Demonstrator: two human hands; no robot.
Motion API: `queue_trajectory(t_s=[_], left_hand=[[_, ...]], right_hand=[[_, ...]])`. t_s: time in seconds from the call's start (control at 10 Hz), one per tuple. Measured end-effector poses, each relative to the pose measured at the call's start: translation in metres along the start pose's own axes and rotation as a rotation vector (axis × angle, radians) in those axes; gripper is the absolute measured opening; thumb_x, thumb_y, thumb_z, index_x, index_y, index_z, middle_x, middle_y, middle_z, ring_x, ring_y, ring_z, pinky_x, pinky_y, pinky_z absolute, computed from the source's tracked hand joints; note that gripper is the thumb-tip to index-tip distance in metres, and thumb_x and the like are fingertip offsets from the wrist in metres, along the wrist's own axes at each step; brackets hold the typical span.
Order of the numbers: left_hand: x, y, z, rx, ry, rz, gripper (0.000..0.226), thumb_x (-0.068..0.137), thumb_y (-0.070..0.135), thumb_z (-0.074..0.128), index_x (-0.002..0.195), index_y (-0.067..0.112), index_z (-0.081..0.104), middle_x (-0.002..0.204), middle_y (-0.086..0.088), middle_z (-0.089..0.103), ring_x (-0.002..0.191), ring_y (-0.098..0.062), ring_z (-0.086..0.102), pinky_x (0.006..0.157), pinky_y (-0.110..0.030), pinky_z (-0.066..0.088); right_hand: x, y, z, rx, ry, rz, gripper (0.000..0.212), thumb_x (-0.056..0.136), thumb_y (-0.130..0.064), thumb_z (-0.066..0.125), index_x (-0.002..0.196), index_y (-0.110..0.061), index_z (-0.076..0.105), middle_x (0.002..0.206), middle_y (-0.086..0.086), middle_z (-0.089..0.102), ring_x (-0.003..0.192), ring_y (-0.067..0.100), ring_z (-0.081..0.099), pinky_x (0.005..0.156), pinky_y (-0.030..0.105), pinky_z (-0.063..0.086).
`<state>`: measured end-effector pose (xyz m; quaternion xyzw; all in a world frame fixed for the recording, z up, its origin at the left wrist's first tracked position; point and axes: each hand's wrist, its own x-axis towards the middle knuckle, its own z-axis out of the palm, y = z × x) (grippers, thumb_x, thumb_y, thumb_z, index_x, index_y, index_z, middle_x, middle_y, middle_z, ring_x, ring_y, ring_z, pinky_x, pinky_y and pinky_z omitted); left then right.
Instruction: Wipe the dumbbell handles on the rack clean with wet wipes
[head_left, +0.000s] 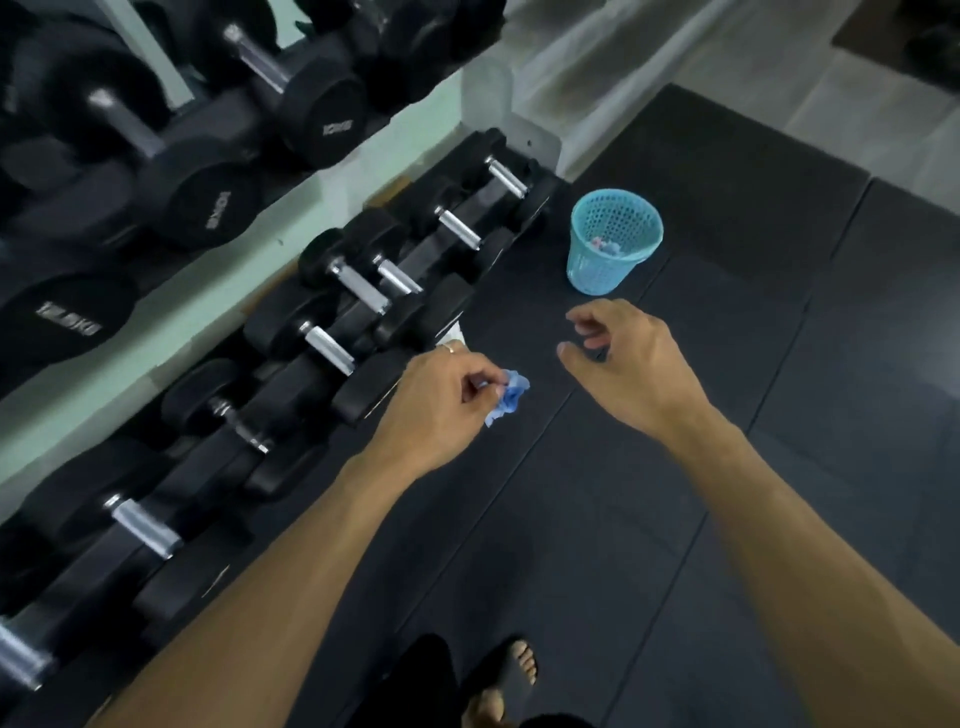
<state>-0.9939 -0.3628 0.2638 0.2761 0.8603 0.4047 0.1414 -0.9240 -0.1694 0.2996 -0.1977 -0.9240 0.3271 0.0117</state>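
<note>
Wet wipe (508, 397): blue, crumpled, pinched in fingers (480, 383) of my left hand (439, 410), hanging above floor mat (675, 519) just beside rack's lower row. Dumbbell handles (330, 349): bare grey metal between black rubber heads, rows on rack (291, 228) at my left. My right hand (631, 369): fingers loosely curled, holding nothing. Dark mat lies open right of rack. Bin (613, 249): light blue, perforated, upright on mat ahead; crumpled pink and blue scraps inside.

Single head-worn wide view, looking steeply down, close over both forearms, rack at left, floor ahead
</note>
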Motion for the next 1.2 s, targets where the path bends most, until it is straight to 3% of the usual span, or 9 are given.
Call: queue_trajectory(t_s=[0.2,0.6,0.9,1.0,1.1,1.2], left_hand=[[0.147,0.035,0.047,-0.029,0.006,0.006,0.01,0.086,0.014,0.072,0.092,0.021,0.077,0.087,0.007,0.061,0.075,-0.001,0.059,0.067,-0.008,0.043],[0.47,0.083,0.15,-0.017,-0.086,-0.031,0.008,0.084,0.01,0.074,0.091,0.014,0.077,0.084,0.007,0.059,0.066,0.012,0.055,0.059,-0.003,0.04],[0.648,0.077,0.267,-0.039,-0.034,-0.176,0.01,0.085,0.009,0.072,0.092,0.014,0.078,0.08,0.014,0.059,0.067,0.007,0.057,0.064,-0.005,0.043],[0.695,0.071,0.298,-0.02,-0.049,-0.218,0.015,0.085,0.006,0.071,0.096,0.014,0.077,0.085,0.011,0.059,0.076,0.0,0.061,0.076,-0.015,0.051],[0.733,0.063,0.324,0.009,-0.178,-0.306,0.024,0.086,0.012,0.071,0.109,0.015,0.074,0.111,-0.002,0.06,0.097,-0.016,0.065,0.089,-0.033,0.053],[0.753,0.056,0.335,0.013,-0.257,-0.367,0.031,0.087,0.021,0.071,0.117,0.019,0.07,0.123,-0.005,0.059,0.103,-0.021,0.064,0.092,-0.042,0.052]], right_hand=[[0.117,0.067,-0.057,0.004,0.013,0.021,0.038,0.091,-0.028,0.068,0.127,-0.017,0.061,0.115,-0.002,0.062,0.1,0.012,0.061,0.089,0.033,0.053],[0.372,0.197,-0.156,0.042,0.083,0.13,0.033,0.089,-0.022,0.07,0.12,-0.012,0.065,0.112,0.004,0.064,0.097,0.018,0.067,0.086,0.042,0.056],[0.531,0.324,-0.188,0.017,-0.068,0.135,0.034,0.088,-0.023,0.068,0.121,-0.015,0.064,0.114,0.002,0.063,0.099,0.02,0.064,0.088,0.043,0.055],[0.575,0.357,-0.196,0.0,-0.12,0.132,0.035,0.088,-0.024,0.068,0.122,-0.015,0.064,0.113,0.004,0.062,0.099,0.022,0.064,0.087,0.045,0.054],[0.61,0.377,-0.204,-0.029,-0.146,0.127,0.037,0.089,-0.024,0.067,0.124,-0.013,0.063,0.115,0.004,0.062,0.102,0.022,0.063,0.088,0.045,0.055],[0.638,0.387,-0.204,-0.048,-0.145,0.132,0.038,0.089,-0.025,0.067,0.125,-0.014,0.063,0.117,0.004,0.062,0.103,0.022,0.063,0.088,0.045,0.054]])
